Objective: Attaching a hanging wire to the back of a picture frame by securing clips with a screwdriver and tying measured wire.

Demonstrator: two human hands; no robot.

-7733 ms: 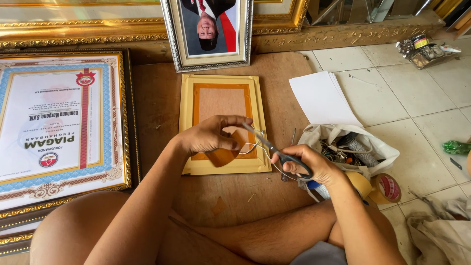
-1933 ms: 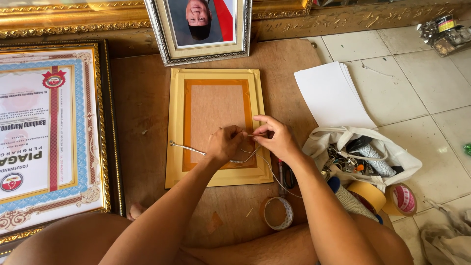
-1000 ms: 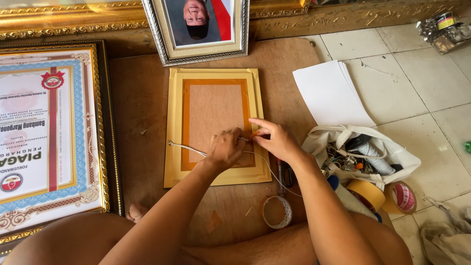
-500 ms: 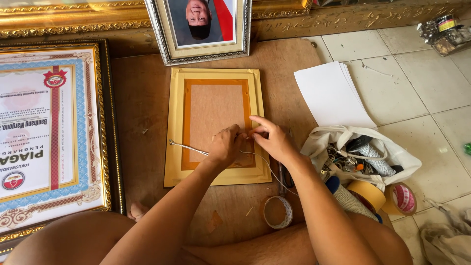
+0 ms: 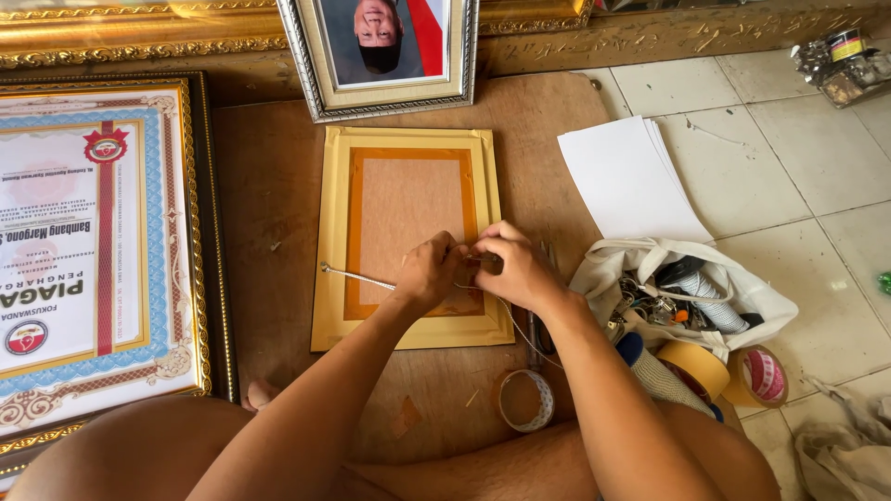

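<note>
Both hands [image 5: 475, 267] lower now, over frame back [image 5: 408, 237], wire [image 5: 357, 276] leftward

I've got one view only, the head camera, so nothing overlaps with a second angle. It sits above the seated person and looks almost straight down at the brown wooden board [image 5: 278, 232] on the white tiled floor [image 5: 798, 195]. Forward is the top of the picture: the portrait in the silver frame [image 5: 306, 65] up there reads upside down to me. Range is close, arm's length; the left hand [image 5: 429, 274] and right hand [image 5: 515, 269] land near centre over the small yellow picture frame lying face down [image 5: 408, 148]. My lower edge cuts through both forearms and the bare knees.
</note>
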